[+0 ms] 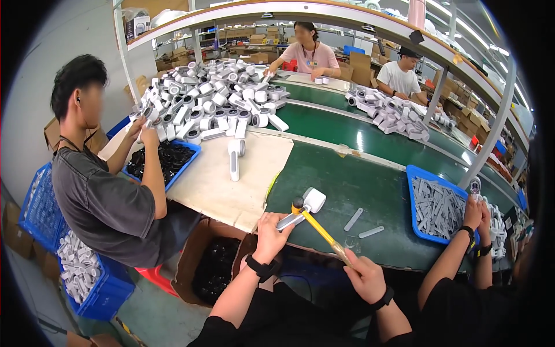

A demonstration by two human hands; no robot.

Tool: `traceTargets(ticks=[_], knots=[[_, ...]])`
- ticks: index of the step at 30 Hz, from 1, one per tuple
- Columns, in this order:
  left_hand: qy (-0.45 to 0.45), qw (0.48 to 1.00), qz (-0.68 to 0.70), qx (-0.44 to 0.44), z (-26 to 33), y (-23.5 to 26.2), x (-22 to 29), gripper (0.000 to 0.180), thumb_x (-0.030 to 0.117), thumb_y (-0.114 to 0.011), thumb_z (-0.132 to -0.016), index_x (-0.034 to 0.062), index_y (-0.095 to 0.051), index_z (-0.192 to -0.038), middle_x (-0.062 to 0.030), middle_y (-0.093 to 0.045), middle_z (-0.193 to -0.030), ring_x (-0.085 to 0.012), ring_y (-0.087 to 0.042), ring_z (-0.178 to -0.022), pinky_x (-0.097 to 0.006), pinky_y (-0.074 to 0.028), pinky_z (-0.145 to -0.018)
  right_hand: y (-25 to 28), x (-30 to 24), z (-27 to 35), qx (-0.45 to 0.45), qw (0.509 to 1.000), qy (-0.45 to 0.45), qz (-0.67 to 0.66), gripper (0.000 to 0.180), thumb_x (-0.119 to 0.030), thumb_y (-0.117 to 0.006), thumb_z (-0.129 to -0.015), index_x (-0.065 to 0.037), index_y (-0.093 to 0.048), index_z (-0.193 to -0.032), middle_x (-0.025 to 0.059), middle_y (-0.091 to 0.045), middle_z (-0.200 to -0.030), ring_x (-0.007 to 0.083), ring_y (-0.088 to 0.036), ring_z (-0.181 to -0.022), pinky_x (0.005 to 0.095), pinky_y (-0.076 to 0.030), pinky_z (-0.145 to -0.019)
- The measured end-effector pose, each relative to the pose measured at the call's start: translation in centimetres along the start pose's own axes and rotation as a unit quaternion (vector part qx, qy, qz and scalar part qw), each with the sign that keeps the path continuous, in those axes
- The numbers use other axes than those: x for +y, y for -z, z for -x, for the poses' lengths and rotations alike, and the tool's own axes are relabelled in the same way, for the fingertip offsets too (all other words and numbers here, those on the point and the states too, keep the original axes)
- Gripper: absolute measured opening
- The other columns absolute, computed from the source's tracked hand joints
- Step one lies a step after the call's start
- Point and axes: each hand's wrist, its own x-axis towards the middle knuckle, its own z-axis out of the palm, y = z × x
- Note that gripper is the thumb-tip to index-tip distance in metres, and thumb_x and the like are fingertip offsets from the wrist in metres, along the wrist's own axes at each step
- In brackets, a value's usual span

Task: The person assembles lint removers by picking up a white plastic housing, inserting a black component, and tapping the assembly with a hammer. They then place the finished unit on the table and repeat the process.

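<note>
My left hand (270,232) is closed around the grey-faced handle of a white handheld device with a round drum-shaped head (315,199), looking like a small fan body. It is held low at the bench's near edge, head pointing away from me. My right hand (366,280) grips the lower end of a mallet (321,229) with a yellow handle. The mallet's dark head is over the device's handle, close to the drum; whether they touch I cannot tell. Just right of the device, two loose grey strips (354,219) lie on the green bench top (324,168).
A blue tray of grey strips (411,202) stands at right, near a co-worker's hands (475,217). Ahead-left lies one white device (235,159) on cardboard (260,153), before a large heap (202,98). At left, a seated co-worker (107,179) works beside a blue tray of black parts (193,155).
</note>
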Motion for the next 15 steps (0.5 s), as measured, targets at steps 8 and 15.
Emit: traceTargets(ticks=[8,15], knots=[[0.008,1.000,-0.018,-0.002,0.0,0.5,-0.2,0.023,0.015,-0.080,-0.073,0.0042,-0.071,-0.092,-0.0123,-0.067,-0.088,-0.0319,-0.061,-0.089,-0.041,-0.045,-0.084,-1.1,-0.3,0.3,0.002,0.999,-0.017,-0.028,0.047,0.000,-0.070,-0.082,-0.004,-0.061,-0.128,0.0129,-0.055,-0.074,0.0273,-0.057,-0.061,0.0339,-0.045,-0.058],[-0.015,0.999,-0.033,0.028,0.8,1.2,-1.1,0.032,0.025,-0.085,-0.069,0.0079,-0.072,-0.092,-0.0078,-0.065,-0.089,-0.0283,-0.056,-0.096,-0.040,-0.039,-0.089,-1.2,-0.6,0.4,0.048,0.996,-0.002,-0.081,0.048,0.001,-0.070,-0.082,-0.002,-0.061,-0.128,0.0115,-0.054,-0.072,0.0226,-0.055,-0.060,0.0316,-0.044,-0.058]])
